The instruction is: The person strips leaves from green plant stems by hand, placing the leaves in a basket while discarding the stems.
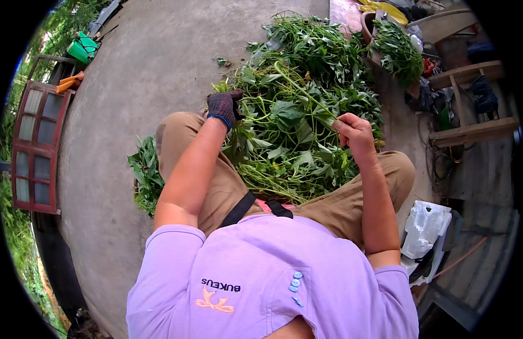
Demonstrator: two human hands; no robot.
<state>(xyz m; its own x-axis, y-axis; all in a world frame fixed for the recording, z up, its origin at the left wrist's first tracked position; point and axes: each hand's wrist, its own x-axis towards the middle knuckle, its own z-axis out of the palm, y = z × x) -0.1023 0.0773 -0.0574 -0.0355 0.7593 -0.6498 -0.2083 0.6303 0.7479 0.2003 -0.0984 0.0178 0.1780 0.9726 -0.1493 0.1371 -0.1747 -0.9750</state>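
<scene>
A large heap of leafy green vines [303, 156] with lobed leaves, probably sweet potato vines, lies between my bent knees and spreads out in front of me. My left hand [223, 106] wears a dark knitted glove with a blue cuff and is closed at the heap's left edge. Pale cut stem ends [221, 86] stick out just beyond that glove, and leafy stems hang on its other side. Bare, my right hand [352, 133] pinches the near end of a long green stem [306, 93] between thumb and fingers. That stem slants away to the upper left, over the heap.
More vines [147, 173] lie outside my left knee. A leaf-filled container [367, 27] stands at the far right. Wooden framing [473, 131] and a white foam piece [424, 229] are at right. On the left are a red-framed window panel [39, 146] and a green plastic container [82, 47].
</scene>
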